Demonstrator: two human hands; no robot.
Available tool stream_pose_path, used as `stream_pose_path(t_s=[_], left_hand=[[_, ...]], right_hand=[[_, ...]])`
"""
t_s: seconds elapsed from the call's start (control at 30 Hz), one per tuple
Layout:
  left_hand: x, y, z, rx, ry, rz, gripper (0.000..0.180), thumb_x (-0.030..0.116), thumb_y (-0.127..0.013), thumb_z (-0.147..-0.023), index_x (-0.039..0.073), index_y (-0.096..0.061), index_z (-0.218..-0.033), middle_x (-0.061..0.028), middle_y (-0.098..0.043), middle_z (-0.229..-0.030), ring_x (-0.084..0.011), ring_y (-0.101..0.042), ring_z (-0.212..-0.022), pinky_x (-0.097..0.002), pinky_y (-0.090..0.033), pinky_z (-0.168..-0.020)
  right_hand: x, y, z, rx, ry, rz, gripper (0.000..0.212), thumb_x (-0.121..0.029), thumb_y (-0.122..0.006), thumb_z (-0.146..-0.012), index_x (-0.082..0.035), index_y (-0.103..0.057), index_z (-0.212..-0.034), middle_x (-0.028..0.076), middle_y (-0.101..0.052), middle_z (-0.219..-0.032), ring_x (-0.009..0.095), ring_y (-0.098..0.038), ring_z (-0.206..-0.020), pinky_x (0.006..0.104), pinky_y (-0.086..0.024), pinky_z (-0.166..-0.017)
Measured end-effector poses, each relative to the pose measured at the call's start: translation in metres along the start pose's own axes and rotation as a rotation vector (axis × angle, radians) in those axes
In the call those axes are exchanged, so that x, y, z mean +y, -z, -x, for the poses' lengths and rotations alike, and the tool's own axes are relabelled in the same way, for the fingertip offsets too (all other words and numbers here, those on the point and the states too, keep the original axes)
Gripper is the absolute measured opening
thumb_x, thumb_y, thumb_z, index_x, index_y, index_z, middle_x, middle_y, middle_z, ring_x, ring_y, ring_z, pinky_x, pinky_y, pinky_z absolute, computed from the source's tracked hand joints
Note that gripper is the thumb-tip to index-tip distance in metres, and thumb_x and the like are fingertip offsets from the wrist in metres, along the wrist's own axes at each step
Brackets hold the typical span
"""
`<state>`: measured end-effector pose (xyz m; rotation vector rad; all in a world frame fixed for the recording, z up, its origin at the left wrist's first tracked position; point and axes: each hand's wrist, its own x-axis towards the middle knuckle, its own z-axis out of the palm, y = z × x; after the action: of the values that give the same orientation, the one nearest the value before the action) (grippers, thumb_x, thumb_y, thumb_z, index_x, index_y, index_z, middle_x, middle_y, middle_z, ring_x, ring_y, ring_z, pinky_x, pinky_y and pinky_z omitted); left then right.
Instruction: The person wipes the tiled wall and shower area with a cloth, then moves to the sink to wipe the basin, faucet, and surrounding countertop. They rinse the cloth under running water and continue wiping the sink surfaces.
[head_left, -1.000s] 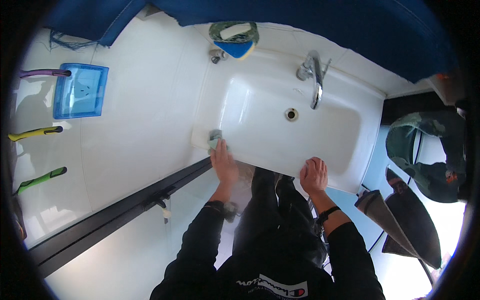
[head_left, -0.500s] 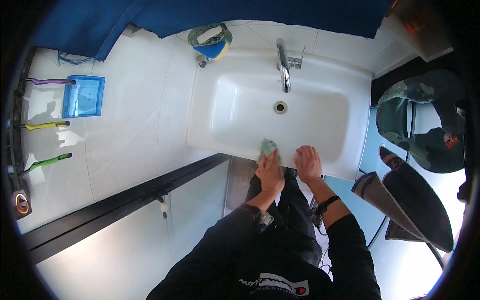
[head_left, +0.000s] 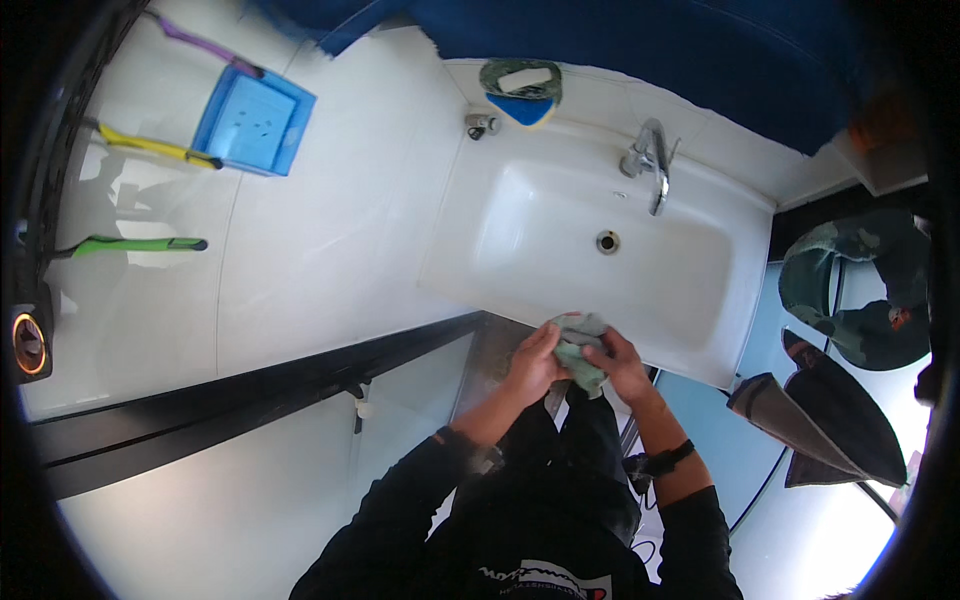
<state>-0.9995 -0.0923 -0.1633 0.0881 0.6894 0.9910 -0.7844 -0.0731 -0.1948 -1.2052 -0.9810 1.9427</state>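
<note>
A crumpled pale green cloth (head_left: pixel 581 345) is bunched between my two hands, over the front rim of the white sink (head_left: pixel 560 260). My left hand (head_left: pixel 535 362) grips it from the left, fingers closed. My right hand (head_left: pixel 622 366) holds the cloth's right side, thumb and fingers pressed onto it. Part of each hand's fingers is hidden behind the folds. The chrome faucet (head_left: pixel 652 168) stands at the back of the basin, and the round drain (head_left: pixel 607 242) lies below its spout.
A soap bar (head_left: pixel 525 79) and a blue sponge (head_left: pixel 522 109) sit at the sink's back left corner. On the left wall are a blue tray (head_left: pixel 255 122) and toothbrushes, one green (head_left: pixel 135 244). Cloths (head_left: pixel 830 420) hang at right; a blue curtain (head_left: pixel 640 50) covers the top.
My left hand has lifted the cloth off the sink's front rim. My right hand has left the rim and now grips the cloth too. The view has turned and shifted left.
</note>
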Motion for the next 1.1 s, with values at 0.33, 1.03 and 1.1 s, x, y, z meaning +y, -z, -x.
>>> stream_pose_path(t_s=[0.33, 1.03, 1.1], left_hand=[[0.093, 0.091, 0.059, 0.295, -0.59, -0.024, 0.061, 0.035, -0.064, -0.117, 0.008, -0.043, -0.168, -0.0072, -0.057, -0.16, -0.0225, -0.055, -0.147, -0.0481, -0.055, -0.116], [0.038, 0.221, 0.068, 0.978, -0.367, -0.507, 0.043, 0.025, -0.072, -0.109, 0.0, -0.064, -0.143, -0.0166, -0.074, -0.141, -0.0231, -0.072, -0.116, -0.0373, -0.058, -0.104], [0.046, 0.208, 0.039, 0.836, -0.596, -0.763, 0.048, 0.021, -0.071, -0.108, -0.002, -0.059, -0.148, -0.0193, -0.066, -0.151, -0.0295, -0.066, -0.128, -0.0437, -0.051, -0.114]], right_hand=[[-0.051, -0.186, -0.153, -0.04, 0.296, 0.627, 0.053, -0.029, -0.085, -0.096, 0.003, -0.07, -0.136, 0.022, -0.075, -0.129, 0.035, -0.073, -0.122, 0.0429, -0.058, -0.106], [0.04, -0.2, -0.176, 0.019, 0.422, 1.426, 0.067, -0.042, -0.05, -0.116, -0.003, -0.043, -0.17, 0.019, -0.039, -0.178, 0.037, -0.034, -0.165, 0.0547, -0.035, -0.13], [0.035, -0.165, -0.149, 0.082, 0.098, 1.409, 0.068, -0.046, -0.052, -0.114, -0.001, -0.049, -0.165, 0.021, -0.051, -0.168, 0.037, -0.047, -0.157, 0.0536, -0.044, -0.123]])
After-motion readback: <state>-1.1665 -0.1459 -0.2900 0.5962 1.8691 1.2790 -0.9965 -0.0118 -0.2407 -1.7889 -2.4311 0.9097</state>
